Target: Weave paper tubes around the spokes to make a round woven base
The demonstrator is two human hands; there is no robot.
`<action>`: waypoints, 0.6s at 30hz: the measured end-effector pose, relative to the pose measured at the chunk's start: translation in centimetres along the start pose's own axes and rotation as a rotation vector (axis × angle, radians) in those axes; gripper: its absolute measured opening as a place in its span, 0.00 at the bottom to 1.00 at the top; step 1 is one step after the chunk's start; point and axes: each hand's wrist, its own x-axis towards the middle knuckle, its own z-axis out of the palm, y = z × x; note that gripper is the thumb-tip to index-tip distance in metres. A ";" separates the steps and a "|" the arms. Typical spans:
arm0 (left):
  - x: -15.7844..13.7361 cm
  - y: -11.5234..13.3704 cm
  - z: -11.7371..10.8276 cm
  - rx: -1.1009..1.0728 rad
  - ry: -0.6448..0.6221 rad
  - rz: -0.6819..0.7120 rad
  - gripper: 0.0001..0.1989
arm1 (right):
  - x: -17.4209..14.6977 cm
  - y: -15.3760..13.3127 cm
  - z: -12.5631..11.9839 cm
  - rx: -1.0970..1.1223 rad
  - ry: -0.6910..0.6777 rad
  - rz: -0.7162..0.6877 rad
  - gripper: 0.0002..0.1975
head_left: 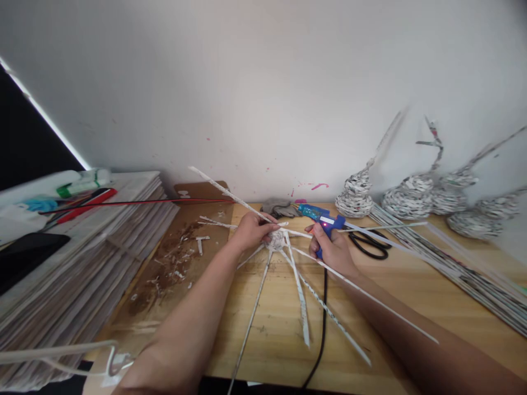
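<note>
A small woven hub of rolled paper tubes (276, 240) lies on the wooden table (411, 296), with long white spokes radiating from it toward me and to the sides. My left hand (252, 230) is closed on the hub and pinches one tube at its top. My right hand (334, 251) grips a blue glue gun (321, 218), its red light on and its nozzle pointing left toward the hub. The gun's black cord (323, 318) runs down to the table's near edge.
A tall stack of newspapers (82, 274) fills the left, with pens, a red rod and a dark device on top. Black scissors (370, 244) lie right of the gun. Several woven paper cones (411, 195) and a bundle of paper tubes (453, 263) sit at right.
</note>
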 end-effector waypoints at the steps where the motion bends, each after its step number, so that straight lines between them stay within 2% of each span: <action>1: 0.0 -0.1 0.1 -0.002 0.004 -0.001 0.12 | 0.0 0.0 0.0 -0.007 0.002 0.001 0.24; 18: 0.1 -0.6 -0.6 0.068 0.025 0.027 0.11 | 0.0 0.2 0.0 0.024 0.005 -0.013 0.24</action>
